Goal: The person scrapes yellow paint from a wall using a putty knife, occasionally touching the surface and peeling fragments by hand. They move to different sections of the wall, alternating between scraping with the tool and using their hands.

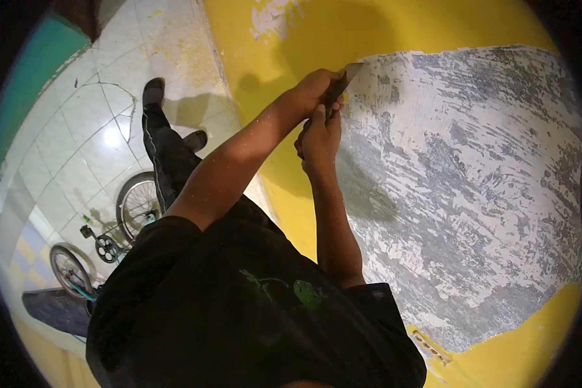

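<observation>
Both hands grip one scraper-like tool [352,72] with a dark, long body and a flat metal blade; its exact kind is hard to tell. My left hand [317,90] is closed round it near the blade. Lower down, my right hand [320,143] wraps its handle end, with the thumb along it. The blade tip lies against or very near the wall, at the border between yellow paint [278,139] and a large stripped patch [459,181]. That patch is mottled white and grey, with streaky scrape marks. Pale specks dot my forearms.
A power strip or socket panel [431,346] sits on the wall at lower right. White floor tiles [64,136] carry yellow flakes [184,58] along the wall's foot. A bicycle [107,249] lies left of my body. A green surface [35,77] is at far left.
</observation>
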`<act>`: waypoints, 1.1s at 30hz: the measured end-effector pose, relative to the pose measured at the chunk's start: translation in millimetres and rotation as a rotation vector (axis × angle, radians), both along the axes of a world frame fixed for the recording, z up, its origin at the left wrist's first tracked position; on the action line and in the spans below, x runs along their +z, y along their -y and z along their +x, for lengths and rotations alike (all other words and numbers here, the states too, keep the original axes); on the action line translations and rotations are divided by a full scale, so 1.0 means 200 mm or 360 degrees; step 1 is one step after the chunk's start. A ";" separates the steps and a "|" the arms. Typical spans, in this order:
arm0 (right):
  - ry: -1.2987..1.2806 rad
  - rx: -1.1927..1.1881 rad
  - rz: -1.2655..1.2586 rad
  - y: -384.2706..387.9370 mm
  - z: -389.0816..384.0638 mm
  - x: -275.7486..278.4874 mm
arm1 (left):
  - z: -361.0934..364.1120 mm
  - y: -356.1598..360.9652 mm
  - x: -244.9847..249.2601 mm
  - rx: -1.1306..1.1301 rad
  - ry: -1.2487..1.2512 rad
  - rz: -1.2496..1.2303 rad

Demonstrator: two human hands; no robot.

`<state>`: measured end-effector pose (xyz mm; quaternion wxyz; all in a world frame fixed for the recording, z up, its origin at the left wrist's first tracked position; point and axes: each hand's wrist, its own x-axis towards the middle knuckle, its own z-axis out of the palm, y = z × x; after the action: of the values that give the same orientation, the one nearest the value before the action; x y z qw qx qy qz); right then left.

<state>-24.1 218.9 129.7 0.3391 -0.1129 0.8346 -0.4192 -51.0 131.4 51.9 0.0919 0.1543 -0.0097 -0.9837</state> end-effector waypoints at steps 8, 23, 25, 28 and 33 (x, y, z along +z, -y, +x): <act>-0.0181 0.0065 -0.0097 -0.02 -0.01 -0.07 | -0.01 -0.02 0.03 0.0058 0.0099 -0.0063; -0.0321 0.0071 -0.0232 -0.07 -0.02 -0.13 | 0.01 -0.04 0.07 -0.0061 0.0093 -0.0311; -0.0253 0.0027 -0.0169 -0.02 -0.01 -0.07 | 0.02 0.01 0.10 -0.0010 0.0105 -0.0309; -0.0100 -0.0035 -0.0123 0.01 0.01 -0.05 | 0.01 0.01 0.07 -0.0039 0.0113 -0.0274; -0.0159 -0.0070 -0.0228 -0.02 0.04 -0.05 | 0.02 -0.01 0.08 -0.0101 0.0061 -0.0141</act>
<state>-15.4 222.5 119.5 0.2788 -0.1395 0.8206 -0.4790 -47.8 134.1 68.1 0.0673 0.1686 -0.0599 -0.9816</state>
